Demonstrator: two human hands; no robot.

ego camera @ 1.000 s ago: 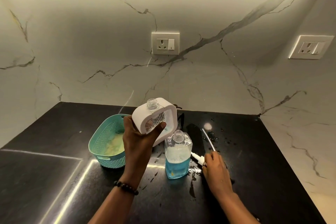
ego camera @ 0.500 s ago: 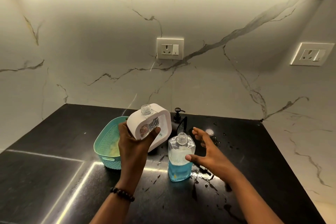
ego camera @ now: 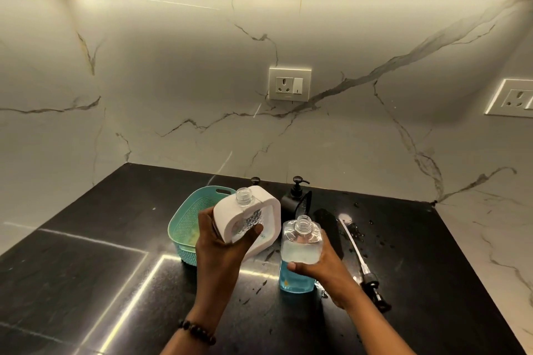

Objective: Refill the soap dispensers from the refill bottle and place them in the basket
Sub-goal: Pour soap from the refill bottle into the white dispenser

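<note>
While both caps are off, a person stands at a black counter (ego camera: 95,282) w/ two open bottles in hand, mid-refill by the look of it. Left hand (ego camera: 222,251) holds the white-framed soap dispenser (ego camera: 253,219) lifted off the counter, thumb and fingers wrapped round its lower end, the grip full on the body; its long axis tilts up and away toward the back wall, open neck uppermost. Right hand (ego camera: 320,265) holds the refill bottle (ego camera: 300,253), fingers curled round the mid-body, thumb on the near face; bottle stands upright on the counter, blue liquid low in it, clear above, neck open. Key relation: the refill bottle's neck sits just right of and below the dispenser's neck, the two bodies near but apart, so a pour would likely mean lifting the right-hand bottle and tipping it leftward over the dispenser's mouth. Narrow necks both, so spill risk looks real; counter already shows wet spots. Teal basket (ego camera: 184,222) sits behind the left hand toward the counter's back-left, just beside the dispenser. A black pump dispenser (ego camera: 294,196) stands near the back edge behind both bottles. A loose pump head w/ dip tube (ego camera: 357,253) lies on the counter right of the right hand. Both forearms reach in from the near edge; beaded bracelet (ego camera: 197,331) on the left wrist.
</note>
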